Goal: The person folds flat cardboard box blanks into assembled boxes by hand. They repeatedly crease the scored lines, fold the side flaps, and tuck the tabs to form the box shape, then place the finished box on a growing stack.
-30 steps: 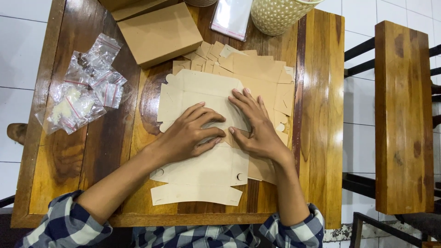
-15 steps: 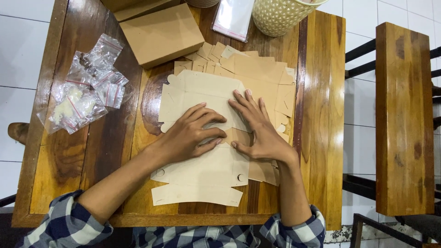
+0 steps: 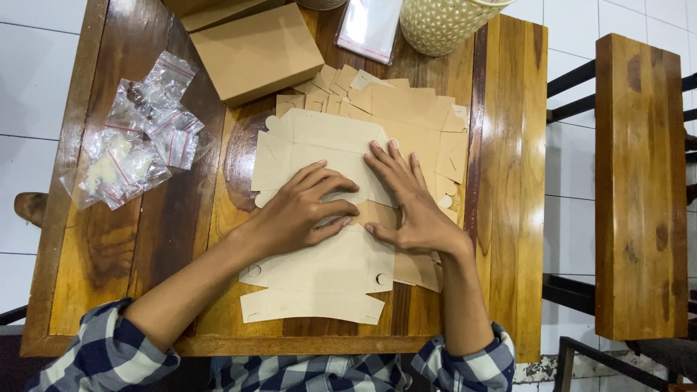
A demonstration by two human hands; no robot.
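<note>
A flat, die-cut, pale brown cardboard box blank [image 3: 319,268] lies on a wooden table [image 3: 508,181], on top of a fanned stack of similar brown blanks [image 3: 414,109]. My left hand [image 3: 301,210] presses palm down on the middle of the top blank, fingers pointing right. Beside it, my right hand [image 3: 406,203] also lies flat on the blank, fingers spread toward the far edge. The two hands nearly touch at the fingertips. Neither hand grips anything.
A folded brown cardboard box [image 3: 254,51] stands at the far left of the stack. Several small clear plastic zip bags [image 3: 138,138] lie at the left. A clear sleeve [image 3: 370,29] and a cream woven basket [image 3: 443,25] sit at the far edge. A wooden bench [image 3: 639,189] stands right.
Both hands stay pressed on the top blank; my right hand has shifted slightly, its fingers sliding a little along the cardboard. Nothing else has moved.
</note>
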